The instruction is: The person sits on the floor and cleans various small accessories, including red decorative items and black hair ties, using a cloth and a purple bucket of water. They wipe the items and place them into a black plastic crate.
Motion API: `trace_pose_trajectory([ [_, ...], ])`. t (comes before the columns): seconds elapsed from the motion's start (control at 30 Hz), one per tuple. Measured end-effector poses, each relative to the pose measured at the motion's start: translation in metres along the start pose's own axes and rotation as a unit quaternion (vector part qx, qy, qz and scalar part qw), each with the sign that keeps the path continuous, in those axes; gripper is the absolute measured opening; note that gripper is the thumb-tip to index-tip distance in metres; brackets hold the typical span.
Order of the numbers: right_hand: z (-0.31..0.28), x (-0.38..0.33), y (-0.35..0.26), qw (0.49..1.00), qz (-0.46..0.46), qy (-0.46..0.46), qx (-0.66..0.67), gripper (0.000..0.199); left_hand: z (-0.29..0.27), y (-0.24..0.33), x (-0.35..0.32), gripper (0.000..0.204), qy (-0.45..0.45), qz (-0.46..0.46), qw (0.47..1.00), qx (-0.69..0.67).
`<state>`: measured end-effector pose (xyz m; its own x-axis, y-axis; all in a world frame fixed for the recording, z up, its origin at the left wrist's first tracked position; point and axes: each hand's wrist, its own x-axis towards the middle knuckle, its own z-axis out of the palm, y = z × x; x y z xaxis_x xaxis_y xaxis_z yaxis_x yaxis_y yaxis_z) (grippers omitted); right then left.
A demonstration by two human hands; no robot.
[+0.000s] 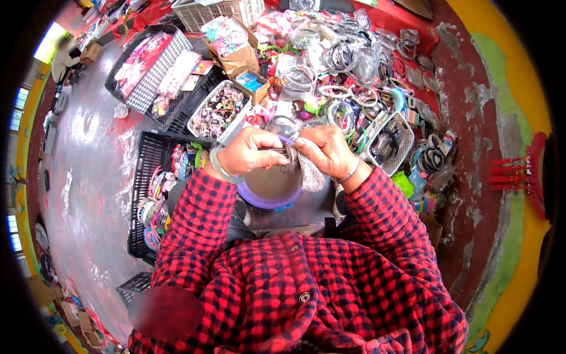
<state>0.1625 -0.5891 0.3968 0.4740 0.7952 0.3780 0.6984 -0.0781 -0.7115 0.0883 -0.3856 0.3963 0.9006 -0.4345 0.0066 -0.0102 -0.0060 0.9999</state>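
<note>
Above a purple basin point(257, 199) of cloudy water, my two hands are close together. My left hand point(250, 154) is closed in a pinch on a small dark, thin item point(275, 149) whose kind I cannot make out. Fingers bent and pressed together, my right hand point(329, 152) grips a greyish-brown cloth point(311, 174) that hangs down over the basin's right side. Part of the cloth reaches across to my left fingertips and seems to touch the dark item.
Bagged headbands and bangles point(339, 58) lie piled ahead. A white basket of small accessories point(219, 111) stands ahead left, another white basket point(407, 131) to the right. Beside my left arm is a black crate point(143, 197) of hair accessories. A person point(63, 62) is far left.
</note>
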Motion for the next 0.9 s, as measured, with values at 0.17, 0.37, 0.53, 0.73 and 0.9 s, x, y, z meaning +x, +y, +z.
trace_pose_trajectory([
  [0.17,-0.004,-0.002,-0.003,0.995,0.051,-0.015,0.088,0.029,-0.005,0.001,-0.005,0.014,-0.006,0.008,1.000,-0.014],
  [0.37,0.004,-0.001,0.007,0.981,0.121,0.124,0.081,0.027,-0.013,-0.005,-0.005,0.014,0.027,-0.013,0.999,-0.041],
  [0.53,0.008,-0.004,0.043,0.913,0.216,0.283,0.200,0.024,-0.024,-0.019,-0.007,0.014,0.051,-0.008,0.995,-0.083],
  [0.73,-0.011,-0.007,0.069,0.823,0.219,0.343,0.397,0.021,-0.032,-0.024,-0.007,0.015,0.024,-0.071,0.993,-0.092],
  [0.9,-0.003,-0.006,0.059,0.757,0.312,0.240,0.522,0.017,-0.023,-0.024,-0.001,0.012,-0.062,-0.115,0.990,0.059],
])
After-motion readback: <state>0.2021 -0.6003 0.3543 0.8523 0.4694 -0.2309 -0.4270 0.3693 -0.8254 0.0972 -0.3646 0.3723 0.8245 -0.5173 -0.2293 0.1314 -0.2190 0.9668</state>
